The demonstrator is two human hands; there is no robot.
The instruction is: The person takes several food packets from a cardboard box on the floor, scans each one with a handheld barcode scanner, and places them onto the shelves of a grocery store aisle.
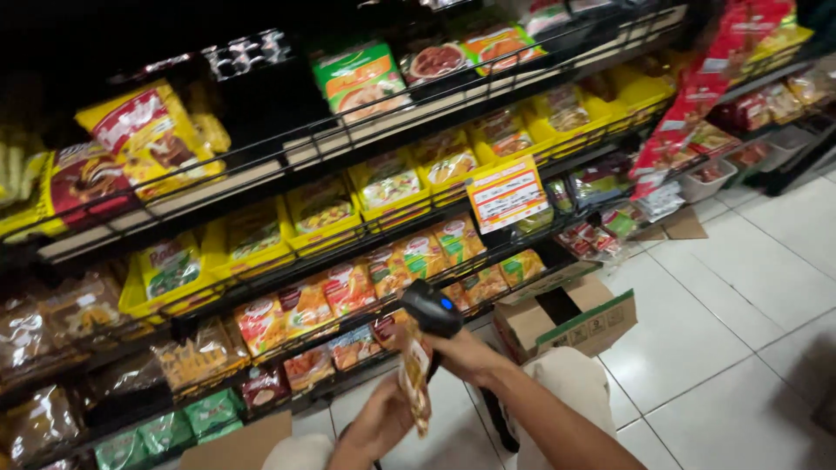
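Note:
My right hand point(466, 352) grips a black handheld scanner point(429, 308) with a small blue light, pointed toward the shelves. Just below it, my left hand point(379, 422) holds up a small orange and clear snack packet point(415, 383). The packet hangs right under the scanner's head. Both hands are low in the view, in front of the bottom rows of a black wire shelf rack point(348, 130) packed with seasoning and snack packets.
An open cardboard box point(566, 318) sits on the white tiled floor point(723, 305) to the right of my hands. Another cardboard flap point(239, 444) lies at lower left. A paper price sign point(507, 193) hangs from the rack. Red packet strips point(697, 96) dangle at upper right.

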